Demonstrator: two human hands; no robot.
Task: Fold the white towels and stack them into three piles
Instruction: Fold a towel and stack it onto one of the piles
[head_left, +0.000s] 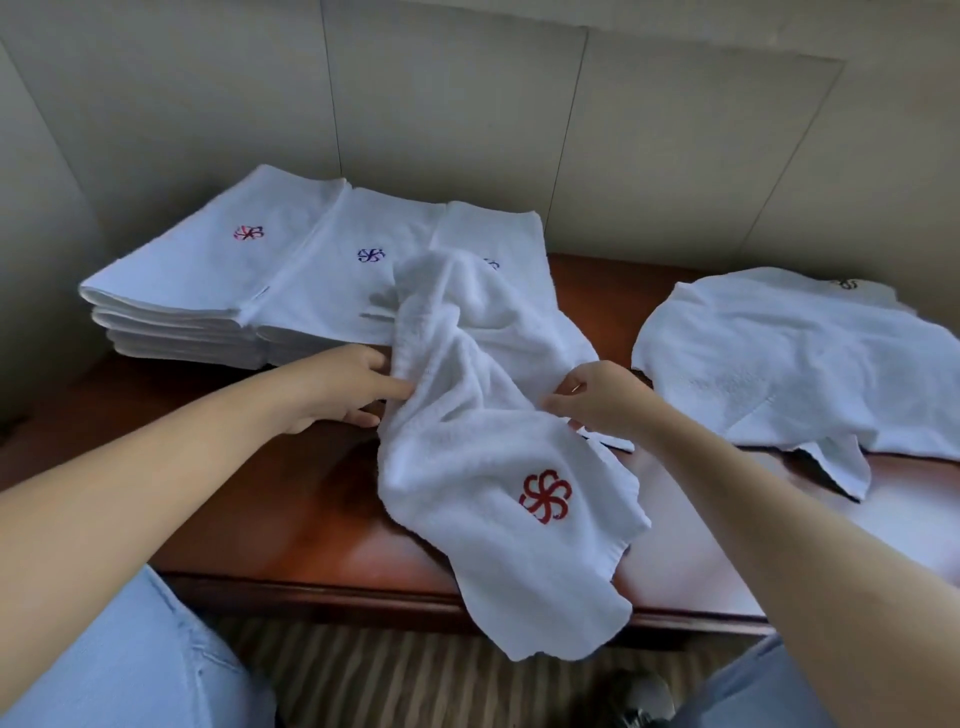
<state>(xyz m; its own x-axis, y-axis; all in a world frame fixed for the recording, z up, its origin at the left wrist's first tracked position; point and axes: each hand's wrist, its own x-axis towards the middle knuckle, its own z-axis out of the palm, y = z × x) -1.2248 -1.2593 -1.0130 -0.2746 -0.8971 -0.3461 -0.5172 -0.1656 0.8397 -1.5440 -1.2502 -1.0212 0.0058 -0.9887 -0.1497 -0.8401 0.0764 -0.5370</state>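
Observation:
A crumpled white towel (483, 467) with a red flower logo lies across the middle of the wooden table (291, 499), its lower end hanging over the front edge. My left hand (343, 387) grips its left fold. My right hand (597, 397) pinches its right edge. Behind it, at the back left, stand three piles of folded white towels: the left pile (192, 275) shows a red logo, the middle pile (343, 280) a blue logo, and the right pile (498, 234) is partly hidden by the crumpled towel.
A loose heap of unfolded white towels (795, 358) lies on the table's right side. A panelled wall runs close behind the table. My knees in blue jeans and a striped carpet (389, 680) are below the front edge.

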